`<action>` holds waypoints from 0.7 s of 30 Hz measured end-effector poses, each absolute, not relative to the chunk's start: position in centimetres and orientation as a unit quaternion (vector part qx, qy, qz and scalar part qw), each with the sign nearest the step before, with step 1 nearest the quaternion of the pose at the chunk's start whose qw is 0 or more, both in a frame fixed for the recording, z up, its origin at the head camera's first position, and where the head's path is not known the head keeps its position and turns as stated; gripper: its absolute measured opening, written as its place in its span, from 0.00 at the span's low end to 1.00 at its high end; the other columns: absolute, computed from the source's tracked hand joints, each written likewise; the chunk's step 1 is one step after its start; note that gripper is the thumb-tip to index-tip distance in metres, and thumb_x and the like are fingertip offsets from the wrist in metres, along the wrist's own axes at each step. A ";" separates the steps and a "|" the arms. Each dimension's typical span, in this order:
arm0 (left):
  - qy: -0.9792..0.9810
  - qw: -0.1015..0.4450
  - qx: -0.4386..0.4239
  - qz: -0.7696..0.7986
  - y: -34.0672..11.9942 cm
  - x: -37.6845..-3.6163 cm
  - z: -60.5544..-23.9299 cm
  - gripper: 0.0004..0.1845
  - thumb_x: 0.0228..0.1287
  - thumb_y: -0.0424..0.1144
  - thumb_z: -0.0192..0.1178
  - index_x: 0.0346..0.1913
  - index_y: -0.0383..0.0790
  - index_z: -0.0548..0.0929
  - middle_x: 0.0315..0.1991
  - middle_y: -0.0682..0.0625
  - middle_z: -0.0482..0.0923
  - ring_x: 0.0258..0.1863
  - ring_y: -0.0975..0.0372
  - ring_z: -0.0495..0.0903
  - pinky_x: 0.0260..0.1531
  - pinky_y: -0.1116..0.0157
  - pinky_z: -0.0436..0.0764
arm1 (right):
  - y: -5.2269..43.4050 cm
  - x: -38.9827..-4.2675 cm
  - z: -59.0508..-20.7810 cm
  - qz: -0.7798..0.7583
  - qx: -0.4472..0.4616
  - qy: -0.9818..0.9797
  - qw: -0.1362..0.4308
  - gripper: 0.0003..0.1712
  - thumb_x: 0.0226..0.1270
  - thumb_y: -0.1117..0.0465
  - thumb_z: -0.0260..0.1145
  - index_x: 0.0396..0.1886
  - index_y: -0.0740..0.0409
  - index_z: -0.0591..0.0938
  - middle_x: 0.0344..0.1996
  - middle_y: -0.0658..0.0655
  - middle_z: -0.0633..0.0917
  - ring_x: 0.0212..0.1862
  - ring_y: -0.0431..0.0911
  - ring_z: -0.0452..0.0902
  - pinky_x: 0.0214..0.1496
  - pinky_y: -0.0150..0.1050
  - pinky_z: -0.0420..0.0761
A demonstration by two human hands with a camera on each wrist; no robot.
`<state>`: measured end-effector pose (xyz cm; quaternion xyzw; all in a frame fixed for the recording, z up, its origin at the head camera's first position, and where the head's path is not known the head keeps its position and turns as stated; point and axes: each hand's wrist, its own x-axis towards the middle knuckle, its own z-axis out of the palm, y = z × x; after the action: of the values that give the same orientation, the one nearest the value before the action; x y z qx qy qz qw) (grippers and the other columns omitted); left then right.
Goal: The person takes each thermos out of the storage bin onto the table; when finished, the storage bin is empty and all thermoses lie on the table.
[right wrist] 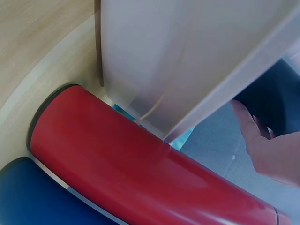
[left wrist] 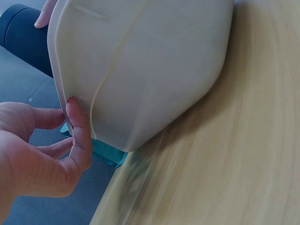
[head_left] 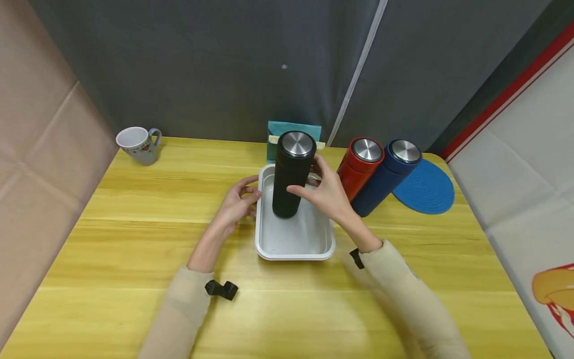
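A black vacuum flask (head_left: 291, 174) with a silver lid stands upright inside a pale rectangular container (head_left: 296, 244). My right hand (head_left: 329, 192) grips the flask's upper part from the right, thumb on the near side and fingers behind it. Its fingers (right wrist: 251, 126) on the dark flask also show in the right wrist view. At the container's left side, my left hand (head_left: 239, 199) pinches the rim. In the left wrist view, one finger (left wrist: 79, 126) lies against the outer wall, below the rim. The flask's far side is hidden.
A red flask (head_left: 360, 167) and a blue flask (head_left: 385, 174) stand side by side right of the container. Beyond them lies a round blue mat (head_left: 428, 189). Behind the container is a teal packet (head_left: 291, 128); a patterned mug (head_left: 140, 144) stands far left.
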<state>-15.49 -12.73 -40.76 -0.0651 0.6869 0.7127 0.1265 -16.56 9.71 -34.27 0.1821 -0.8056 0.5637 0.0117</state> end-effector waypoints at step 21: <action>0.677 0.126 -0.064 0.722 -12.7 -15.4 -40.6 0.26 0.71 0.32 0.53 0.71 0.43 0.65 0.53 0.40 0.69 0.32 0.60 0.76 0.25 0.69 0.82 | 11.1 -14.6 -32.6 0.564 0.203 -0.799 0.042 0.40 0.50 0.66 0.78 0.64 0.58 0.71 0.54 0.55 0.79 0.53 0.46 0.77 0.50 0.38 0.83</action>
<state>-15.38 -12.72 -40.64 -0.0637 0.6771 0.7221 0.1264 -14.60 11.13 -32.62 0.2027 -0.7992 0.5642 0.0422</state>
